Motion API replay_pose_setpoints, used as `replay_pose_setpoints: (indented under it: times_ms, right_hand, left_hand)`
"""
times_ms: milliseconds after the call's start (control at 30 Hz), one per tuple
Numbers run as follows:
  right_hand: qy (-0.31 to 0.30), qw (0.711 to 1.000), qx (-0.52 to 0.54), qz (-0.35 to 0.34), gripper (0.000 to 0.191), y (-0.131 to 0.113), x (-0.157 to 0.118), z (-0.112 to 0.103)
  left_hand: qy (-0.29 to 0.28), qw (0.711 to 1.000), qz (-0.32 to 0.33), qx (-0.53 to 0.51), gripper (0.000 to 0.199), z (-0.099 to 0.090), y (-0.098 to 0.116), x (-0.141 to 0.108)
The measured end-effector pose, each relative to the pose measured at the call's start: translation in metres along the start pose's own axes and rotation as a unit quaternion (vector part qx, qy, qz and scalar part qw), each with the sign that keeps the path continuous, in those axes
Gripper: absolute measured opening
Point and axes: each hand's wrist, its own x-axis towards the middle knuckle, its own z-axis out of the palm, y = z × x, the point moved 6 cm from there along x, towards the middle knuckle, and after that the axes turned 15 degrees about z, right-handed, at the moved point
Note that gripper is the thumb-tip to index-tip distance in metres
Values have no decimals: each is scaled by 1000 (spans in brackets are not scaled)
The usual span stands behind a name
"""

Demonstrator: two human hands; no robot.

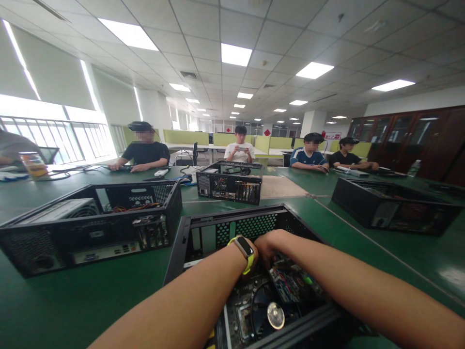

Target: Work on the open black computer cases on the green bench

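Directly in front of me an open black computer case (pixel 232 219) lies on its side on the green table. Both hands reach inside it, close together near its far wall. My left hand (pixel 253 252), below a wrist with a yellow-banded watch (pixel 244 246), is mostly hidden behind that wrist, so its fingers do not show. Beside it, my right hand (pixel 268 246) bends downward with curled fingers; whatever they grip is hidden. Nearer to me in the case are a black fan (pixel 258 305) with a shiny round hub (pixel 275 315) and a circuit board (pixel 290 280) with coloured wires.
Other open computer cases stand to the left (pixel 109 237), at the middle back (pixel 229 186) and to the right (pixel 392 208). A beige mat (pixel 283 186) lies beyond. Several people sit around the far side. A jar (pixel 33 165) and a bottle (pixel 414 167) stand on the table.
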Motion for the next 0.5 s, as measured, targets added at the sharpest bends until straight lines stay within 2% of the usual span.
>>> replay_pose_setpoints:
  times_ms: [33,367,433,500]
  right_hand:
    - [0,1000,-2,3,42,0,0,0]
    - [0,999,-4,31,40,1,-3,-1]
    - [-1,1000,-5,30,42,2,-4,0]
    - [-1,1000,-5,26,44,2,-4,0]
  left_hand:
    - [-20,1000,-3,1,32,2,-1,1]
    - [-32,999,33,-12,31,11,-6,21]
    - [-22,999,31,-13,31,13,-8,25]
    - [15,999,41,-12,31,11,-7,27]
